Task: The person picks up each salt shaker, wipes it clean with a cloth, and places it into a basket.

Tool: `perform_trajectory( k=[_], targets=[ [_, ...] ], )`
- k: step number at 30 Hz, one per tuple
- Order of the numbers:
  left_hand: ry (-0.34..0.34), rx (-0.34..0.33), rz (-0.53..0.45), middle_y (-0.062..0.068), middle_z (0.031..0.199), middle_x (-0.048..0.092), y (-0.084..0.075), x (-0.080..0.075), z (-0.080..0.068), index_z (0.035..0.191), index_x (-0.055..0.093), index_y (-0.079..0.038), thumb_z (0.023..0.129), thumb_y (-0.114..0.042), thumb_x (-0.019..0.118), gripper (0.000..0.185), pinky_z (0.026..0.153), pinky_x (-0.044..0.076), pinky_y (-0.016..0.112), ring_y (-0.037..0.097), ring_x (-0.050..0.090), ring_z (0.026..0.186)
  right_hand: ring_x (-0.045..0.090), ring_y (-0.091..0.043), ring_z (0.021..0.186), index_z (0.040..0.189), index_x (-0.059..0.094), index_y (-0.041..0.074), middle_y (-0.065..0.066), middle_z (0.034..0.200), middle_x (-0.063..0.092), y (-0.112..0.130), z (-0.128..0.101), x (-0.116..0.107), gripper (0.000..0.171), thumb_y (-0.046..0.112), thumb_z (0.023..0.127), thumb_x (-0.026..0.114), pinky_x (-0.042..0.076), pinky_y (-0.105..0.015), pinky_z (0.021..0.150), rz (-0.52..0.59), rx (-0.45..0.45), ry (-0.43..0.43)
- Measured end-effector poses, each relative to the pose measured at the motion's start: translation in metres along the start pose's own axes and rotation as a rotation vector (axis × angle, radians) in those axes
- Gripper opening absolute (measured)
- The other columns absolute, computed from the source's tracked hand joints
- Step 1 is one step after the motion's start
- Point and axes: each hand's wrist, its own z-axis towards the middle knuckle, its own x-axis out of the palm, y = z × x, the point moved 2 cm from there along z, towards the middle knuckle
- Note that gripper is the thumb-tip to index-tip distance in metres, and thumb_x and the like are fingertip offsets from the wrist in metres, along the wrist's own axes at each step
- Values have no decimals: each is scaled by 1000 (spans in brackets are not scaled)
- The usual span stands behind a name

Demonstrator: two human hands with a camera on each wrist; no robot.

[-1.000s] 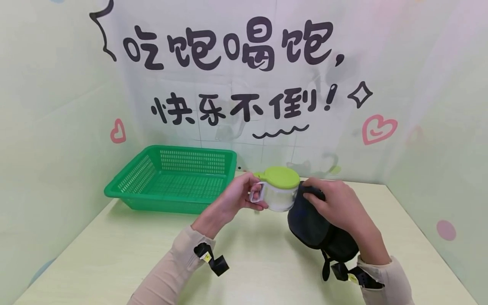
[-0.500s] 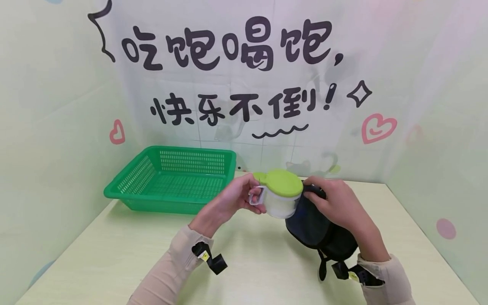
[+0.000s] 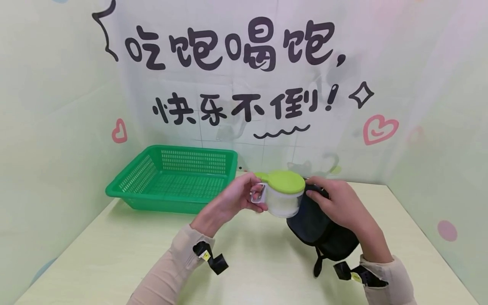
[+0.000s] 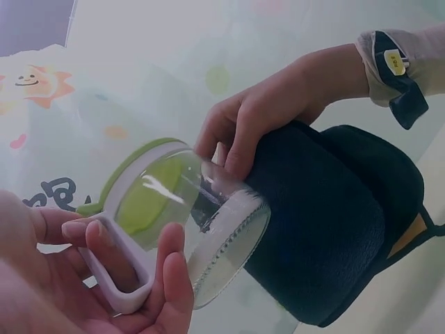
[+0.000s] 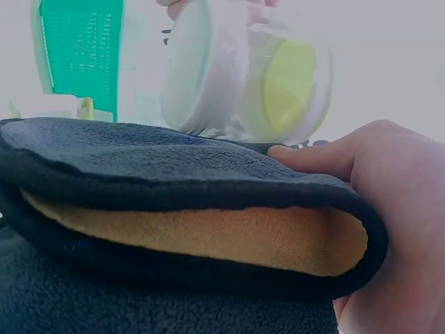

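Observation:
My left hand (image 3: 237, 198) grips the white handle of a clear jar (image 3: 282, 202) with a lime-green lid (image 3: 285, 181) and holds it above the table. In the left wrist view the fingers (image 4: 170, 268) curl through the handle (image 4: 118, 278). My right hand (image 3: 339, 205) holds a folded black cloth (image 3: 320, 231) with a tan inner side (image 5: 201, 240) against the jar's right side. The right wrist view shows the jar (image 5: 243, 69) just above the cloth's fold (image 5: 174, 174).
A green slotted plastic basket (image 3: 173, 178) stands at the back left of the pale table (image 3: 114, 254). Printed backdrop walls close off the back and both sides. Black wrist straps (image 3: 211, 258) hang from both sleeves.
The jar has shifted slightly right and down toward the cloth. The right hand keeps the cloth pressed against the jar's side, with little other movement.

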Motion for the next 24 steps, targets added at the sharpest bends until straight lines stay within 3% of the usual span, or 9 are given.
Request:
perform_trajectory(
  k=[6, 16, 24],
  targets=[
    [-6, 14, 5, 1, 67, 44, 0, -4, 1, 68, 36, -12, 97, -21, 41, 30, 65, 58, 34, 21, 71, 65, 69, -15, 91, 110, 74, 16, 1, 104, 77, 2, -2, -4, 18, 9, 94, 73, 56, -44, 83, 15, -9, 2],
    [97, 47, 53, 1, 63, 38, -1, -6, -2, 67, 32, -13, 96, -20, 39, 30, 68, 58, 37, 22, 69, 64, 69, -21, 102, 118, 72, 11, -4, 114, 76, 0, -3, -6, 27, 0, 94, 68, 56, -47, 88, 96, -18, 33],
    [225, 32, 67, 1, 64, 42, 3, -6, -7, 68, 32, -10, 97, -23, 39, 33, 71, 59, 38, 23, 70, 68, 64, -7, 111, 122, 71, 12, -2, 119, 73, -4, -2, 4, 31, -4, 97, 62, 52, -20, 96, 272, -18, 123]
  ],
)
